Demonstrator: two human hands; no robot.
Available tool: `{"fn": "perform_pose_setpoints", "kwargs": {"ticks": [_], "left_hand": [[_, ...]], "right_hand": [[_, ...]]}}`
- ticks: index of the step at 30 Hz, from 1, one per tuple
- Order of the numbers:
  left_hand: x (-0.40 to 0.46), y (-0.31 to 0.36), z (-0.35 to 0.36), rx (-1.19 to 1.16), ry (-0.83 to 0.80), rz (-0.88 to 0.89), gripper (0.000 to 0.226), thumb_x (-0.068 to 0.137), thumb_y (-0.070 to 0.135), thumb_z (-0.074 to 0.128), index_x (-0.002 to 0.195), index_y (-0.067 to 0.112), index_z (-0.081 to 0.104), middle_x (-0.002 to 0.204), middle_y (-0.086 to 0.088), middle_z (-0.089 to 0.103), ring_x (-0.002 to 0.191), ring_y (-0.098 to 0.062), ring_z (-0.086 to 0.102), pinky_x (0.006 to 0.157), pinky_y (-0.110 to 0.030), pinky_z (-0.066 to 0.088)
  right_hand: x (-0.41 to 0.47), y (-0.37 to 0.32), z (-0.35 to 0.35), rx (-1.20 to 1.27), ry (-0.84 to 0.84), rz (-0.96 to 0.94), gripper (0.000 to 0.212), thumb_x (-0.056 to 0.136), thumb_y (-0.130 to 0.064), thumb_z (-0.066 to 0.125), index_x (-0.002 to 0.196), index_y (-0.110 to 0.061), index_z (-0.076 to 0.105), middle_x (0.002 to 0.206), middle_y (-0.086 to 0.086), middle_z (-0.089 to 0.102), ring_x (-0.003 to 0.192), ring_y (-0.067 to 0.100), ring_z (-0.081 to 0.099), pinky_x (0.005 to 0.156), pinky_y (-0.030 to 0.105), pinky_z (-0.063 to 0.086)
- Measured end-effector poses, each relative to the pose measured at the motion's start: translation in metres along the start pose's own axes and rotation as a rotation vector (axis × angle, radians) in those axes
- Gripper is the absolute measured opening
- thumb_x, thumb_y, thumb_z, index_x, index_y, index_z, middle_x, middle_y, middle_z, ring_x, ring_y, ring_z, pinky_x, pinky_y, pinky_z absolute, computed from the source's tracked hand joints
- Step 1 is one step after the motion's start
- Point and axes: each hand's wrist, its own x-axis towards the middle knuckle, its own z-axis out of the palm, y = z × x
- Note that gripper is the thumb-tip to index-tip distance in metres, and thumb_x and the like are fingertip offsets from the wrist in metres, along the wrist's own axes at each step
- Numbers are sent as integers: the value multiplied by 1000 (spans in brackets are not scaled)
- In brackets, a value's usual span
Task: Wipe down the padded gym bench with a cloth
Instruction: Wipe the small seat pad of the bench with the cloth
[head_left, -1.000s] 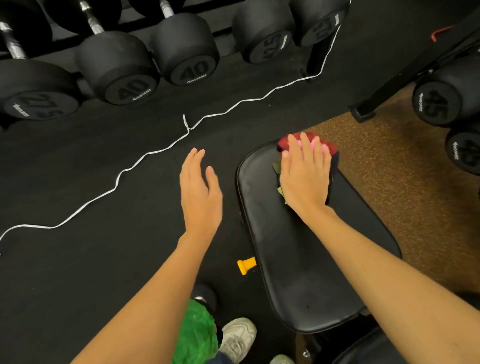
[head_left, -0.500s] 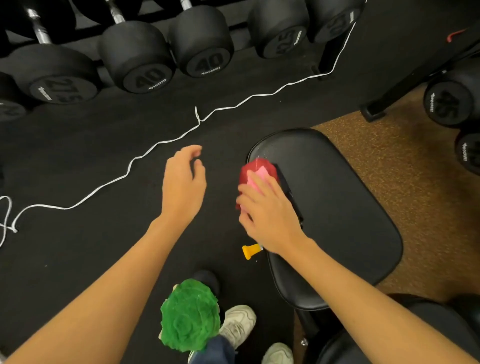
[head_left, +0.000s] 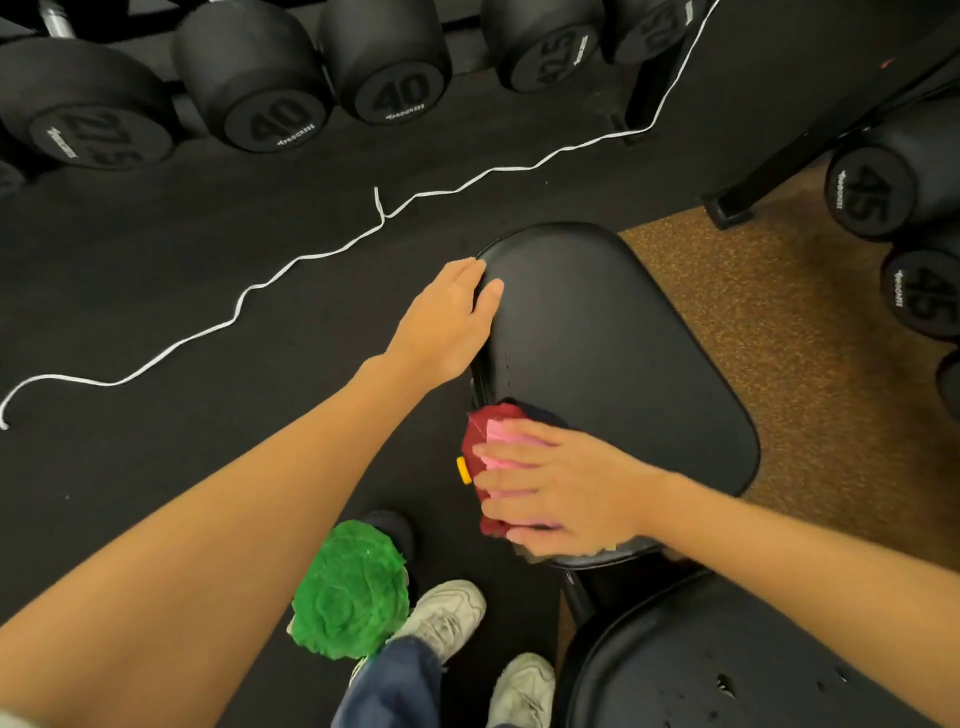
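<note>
Centrally, the black padded bench seat (head_left: 613, 343) fills the middle of the view: a smooth, slightly glossy pad with rounded corners, set partly over black rubber flooring (head_left: 208, 291) and partly over brown speckled flooring (head_left: 779, 322). Its near edge is covered by the right hand (head_left: 558, 486), and its frame is mostly hidden beneath. A second black pad (head_left: 727, 665), cut off by the lower edge, shows small tears. The left hand (head_left: 447, 325) rests flat on the seat's left far rim, fingers straight and together. The right hand lies flat, fingers extended and slightly spread, pressing a dark red cloth (head_left: 480, 434) onto the seat's near left corner; most of the cloth is concealed under the palm, and the fingers are blurred. A small yellow knob (head_left: 463, 469) shows just beside the cloth, largely hidden.
</note>
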Motion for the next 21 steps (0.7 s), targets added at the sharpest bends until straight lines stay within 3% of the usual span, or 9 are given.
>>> {"fn": "perform_pose_setpoints", "kwargs": {"ticks": [3,5,6,8,10,15,18,21], "left_hand": [[4,0,-6,-94,17,-7,41,103,36,33,113,7,60,121,-8,60,112,-19,52,92,-27,36],[6,-2,-10,-98,44,39,42,103,35,31,97,3,58,101,-8,62,98,-18,53,86,-33,40],[7,-4,-12,-88,69,62,40,104,35,31,98,7,60,105,-4,61,102,-15,53,89,-32,39],[9,-7,-15,-53,134,76,40,104,37,31,122,14,59,134,0,49,126,-12,44,105,-30,32],[8,-12,-18,-28,183,63,44,104,39,31,133,15,53,148,1,36,136,-12,35,112,-37,29],[1,-25,-22,0,195,3,45,104,39,30,136,14,50,147,1,38,134,-15,38,111,-39,31],[3,-22,-24,-3,199,-13,44,104,38,30,136,14,49,143,1,45,132,-14,40,111,-38,32],[5,-17,-22,13,144,-33,49,104,38,28,145,14,40,150,1,38,138,-15,34,114,-34,26]], "right_hand": [[8,34,-9,-70,5,24,40,98,-45,44,118,-22,69,129,2,64,136,28,43,118,50,19],[18,60,-19,-118,-18,80,42,98,-47,40,123,-25,66,133,0,61,139,28,39,118,52,17],[24,72,-23,-133,-30,116,42,98,-47,39,124,-27,65,135,-1,60,140,27,37,118,52,16],[38,93,-30,-136,-32,226,40,98,-47,38,123,-31,65,137,-5,58,141,24,35,119,50,14],[53,106,-32,-111,9,370,39,97,-46,38,119,-32,67,137,-6,57,139,22,36,118,48,15],[75,75,-16,-53,159,605,35,93,-38,43,106,-23,72,129,-4,60,137,24,38,115,48,21],[62,33,-5,-27,215,568,30,90,-32,49,99,-18,74,120,-2,65,136,25,40,116,48,22],[43,-6,5,30,196,524,28,90,-33,51,101,-20,73,122,-1,65,137,24,41,117,48,22]]}}
